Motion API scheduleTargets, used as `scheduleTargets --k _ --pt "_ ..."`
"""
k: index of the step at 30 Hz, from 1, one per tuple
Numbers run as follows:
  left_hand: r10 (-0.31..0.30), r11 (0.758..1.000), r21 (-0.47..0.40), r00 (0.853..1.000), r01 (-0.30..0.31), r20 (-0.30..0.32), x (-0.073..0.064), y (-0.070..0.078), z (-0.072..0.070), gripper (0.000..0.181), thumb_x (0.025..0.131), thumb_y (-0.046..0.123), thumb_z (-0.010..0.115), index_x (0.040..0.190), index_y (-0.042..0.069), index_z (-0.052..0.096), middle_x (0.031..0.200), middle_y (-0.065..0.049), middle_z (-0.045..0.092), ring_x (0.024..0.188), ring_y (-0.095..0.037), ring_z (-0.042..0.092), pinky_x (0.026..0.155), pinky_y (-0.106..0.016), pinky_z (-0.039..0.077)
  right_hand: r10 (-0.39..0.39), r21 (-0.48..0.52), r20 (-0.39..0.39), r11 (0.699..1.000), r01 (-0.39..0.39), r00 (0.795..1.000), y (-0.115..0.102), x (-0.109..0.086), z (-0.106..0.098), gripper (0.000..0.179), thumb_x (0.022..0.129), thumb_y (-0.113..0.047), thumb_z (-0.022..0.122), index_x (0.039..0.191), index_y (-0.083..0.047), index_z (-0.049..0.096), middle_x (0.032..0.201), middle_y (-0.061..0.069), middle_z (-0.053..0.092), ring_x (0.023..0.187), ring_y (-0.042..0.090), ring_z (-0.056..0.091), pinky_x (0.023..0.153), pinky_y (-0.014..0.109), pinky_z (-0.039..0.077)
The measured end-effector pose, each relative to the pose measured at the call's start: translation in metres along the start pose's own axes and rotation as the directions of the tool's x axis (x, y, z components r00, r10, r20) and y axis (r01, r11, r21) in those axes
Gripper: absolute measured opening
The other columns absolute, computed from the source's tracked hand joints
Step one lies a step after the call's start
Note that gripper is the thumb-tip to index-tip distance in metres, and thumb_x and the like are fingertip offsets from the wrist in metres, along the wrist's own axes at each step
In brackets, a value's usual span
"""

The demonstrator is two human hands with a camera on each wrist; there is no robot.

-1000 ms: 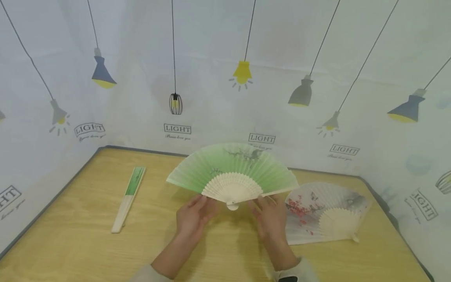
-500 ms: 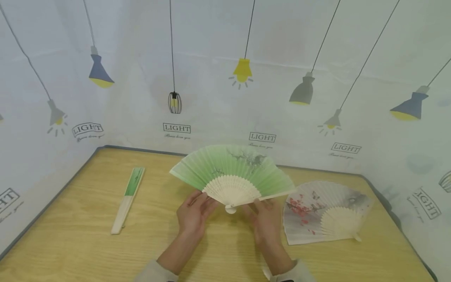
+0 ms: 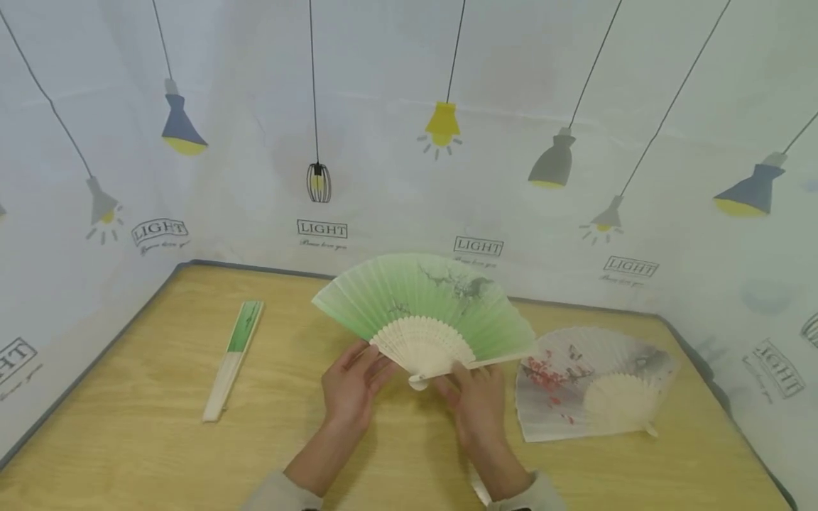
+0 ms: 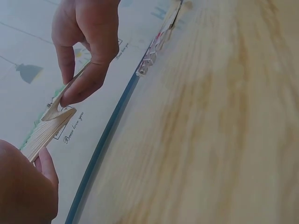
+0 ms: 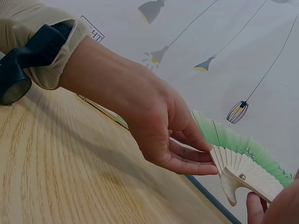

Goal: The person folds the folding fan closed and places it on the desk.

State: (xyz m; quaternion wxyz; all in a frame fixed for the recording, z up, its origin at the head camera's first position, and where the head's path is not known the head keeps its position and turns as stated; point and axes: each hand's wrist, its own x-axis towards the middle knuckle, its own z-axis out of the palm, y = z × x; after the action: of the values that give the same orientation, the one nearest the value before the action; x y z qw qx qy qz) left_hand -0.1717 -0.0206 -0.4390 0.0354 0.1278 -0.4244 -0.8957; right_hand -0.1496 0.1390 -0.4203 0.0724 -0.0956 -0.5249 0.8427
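In the head view a green folding fan with pale slats is spread wide, held up above the table. A dark branch print runs across its leaf. My left hand pinches the slats at its left edge, also plain in the right wrist view, where the fan's rivet and curved end show. My right hand pinches the lower right guard slat close to the rivet, thumb on the front. The left wrist view shows the slats nearly edge-on between the hands.
A folded fan with a green leaf lies on the wooden table to the left. A spread grey-white fan with red blossoms lies right. Something white peeks from beside the right wrist. A printed cloth wall surrounds the table.
The right hand has slid inward along the lower guard slat toward the rivet. The green fan has tipped slightly, its right side lower. The left hand keeps its pinch; both other fans lie still.
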Motion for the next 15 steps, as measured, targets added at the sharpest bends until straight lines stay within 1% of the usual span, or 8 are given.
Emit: scheduleTargets --k 5,9,15 --pt "0.008 1.0 0.016 1.0 -0.007 -0.006 -0.0006 -0.0005 0.0021 0.028 0.094 0.0 0.059 0.121 -0.007 0.058 0.105 -0.017 0.065 0.089 -0.027 0.067 0.084 -0.039 0.055 -0.015 -0.049 -0.001 0.999 0.015 1.0 -0.0004 0.0001 0.0013 0.044 0.097 0.003 0.048 0.138 -0.001 0.033 0.132 0.019 0.047 0.11 0.029 0.056 0.089 0.038 0.053" --pt "0.009 1.0 0.025 1.0 -0.009 -0.015 -0.0018 -0.0004 0.0018 0.028 0.094 0.0 0.058 0.121 -0.007 0.058 0.102 -0.017 0.066 0.087 -0.026 0.068 0.082 -0.038 0.056 -0.003 -0.087 0.002 0.996 0.004 1.0 0.0001 -0.0002 0.0009 0.043 0.097 0.002 0.047 0.139 -0.002 0.035 0.131 0.02 0.049 0.108 0.029 0.057 0.089 0.038 0.053" --pt "0.005 1.0 0.014 1.0 -0.004 -0.017 -0.002 -0.0001 0.0023 0.027 0.093 -0.001 0.058 0.12 -0.008 0.058 0.1 -0.016 0.066 0.082 -0.023 0.068 0.081 -0.037 0.057 0.015 -0.109 0.011 0.994 -0.014 1.0 0.0019 -0.0007 0.0 0.041 0.098 -0.001 0.048 0.138 -0.004 0.041 0.128 0.021 0.052 0.11 0.03 0.058 0.088 0.037 0.054"
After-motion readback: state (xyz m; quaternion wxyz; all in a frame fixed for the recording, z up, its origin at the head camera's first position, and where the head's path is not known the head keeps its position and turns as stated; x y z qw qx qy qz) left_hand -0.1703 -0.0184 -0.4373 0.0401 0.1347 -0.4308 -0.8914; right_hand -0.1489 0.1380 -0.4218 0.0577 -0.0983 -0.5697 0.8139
